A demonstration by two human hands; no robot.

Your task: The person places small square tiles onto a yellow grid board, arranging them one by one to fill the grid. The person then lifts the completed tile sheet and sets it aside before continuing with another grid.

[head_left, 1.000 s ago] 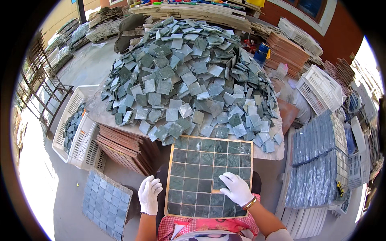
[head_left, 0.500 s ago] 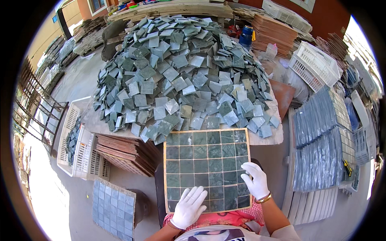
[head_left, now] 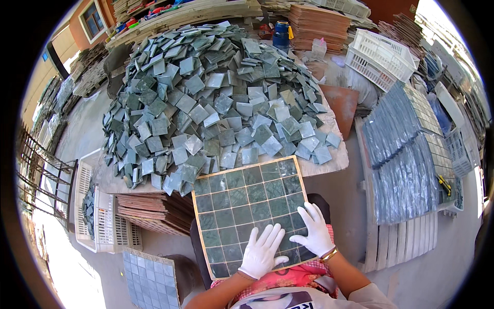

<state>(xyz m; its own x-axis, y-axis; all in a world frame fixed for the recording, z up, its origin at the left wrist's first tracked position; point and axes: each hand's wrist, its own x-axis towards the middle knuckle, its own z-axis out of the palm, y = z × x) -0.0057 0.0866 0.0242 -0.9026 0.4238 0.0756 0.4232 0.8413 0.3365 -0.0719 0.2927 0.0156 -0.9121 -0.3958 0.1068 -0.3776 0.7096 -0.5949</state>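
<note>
Both gloved hands have drawn together on the near part of the tile panel (head_left: 250, 213) since a second ago, when they held its two lower corners; the left hand (head_left: 261, 252) has slid in from the edge to lie flat beside the right hand (head_left: 314, 232). That suggests gripping has given way to pressing or smoothing the set squares.

The great heap of loose green tiles (head_left: 216, 98) covers the surface (head_left: 329, 164) beyond. To the right lean finished mosaic sheets (head_left: 406, 154), grey-blue. A white plastic crate (head_left: 381, 59) stands at upper right, another white crate (head_left: 103, 221) at lower left, and a blue canister (head_left: 281, 35) at the top.

The panel, framed in pale wood, rests on the person's lap, its far edge at the surface. The fingers of both hands are spread flat on it, pinching nothing.
</note>
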